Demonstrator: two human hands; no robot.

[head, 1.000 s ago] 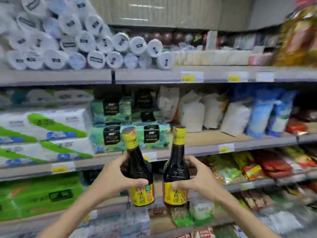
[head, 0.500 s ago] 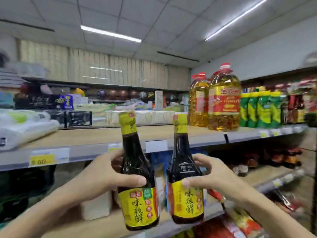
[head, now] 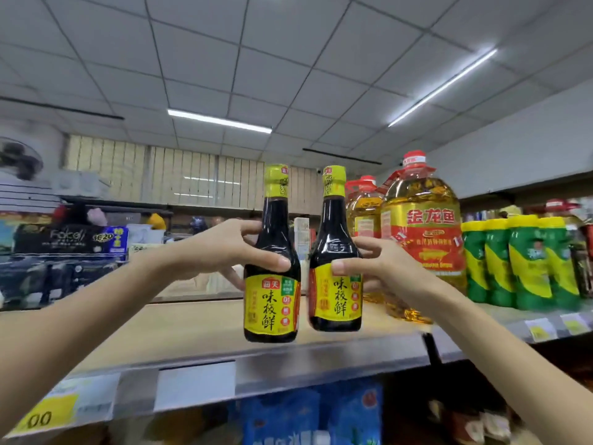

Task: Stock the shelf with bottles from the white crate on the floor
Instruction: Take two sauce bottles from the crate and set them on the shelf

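Observation:
I hold two dark sauce bottles with yellow labels and yellow-green caps, both upright, side by side over the top shelf (head: 192, 329). My left hand (head: 224, 248) is shut on the left bottle (head: 272, 284) around its shoulder. My right hand (head: 382, 268) is shut on the right bottle (head: 335, 277) at the same height. Both bottle bases hang just above the shelf's wooden board near its front edge. The white crate is out of view.
Two large oil jugs (head: 420, 239) with red caps stand on the shelf right of my right hand. Green pouches (head: 519, 261) line the shelf further right. Boxes (head: 70, 240) sit far left behind. Blue packs (head: 314, 415) fill the shelf below.
My view tilted upward from the lower shelves to the top shelf and ceiling. Both hands rose with the bottles, which now hang over the top shelf board.

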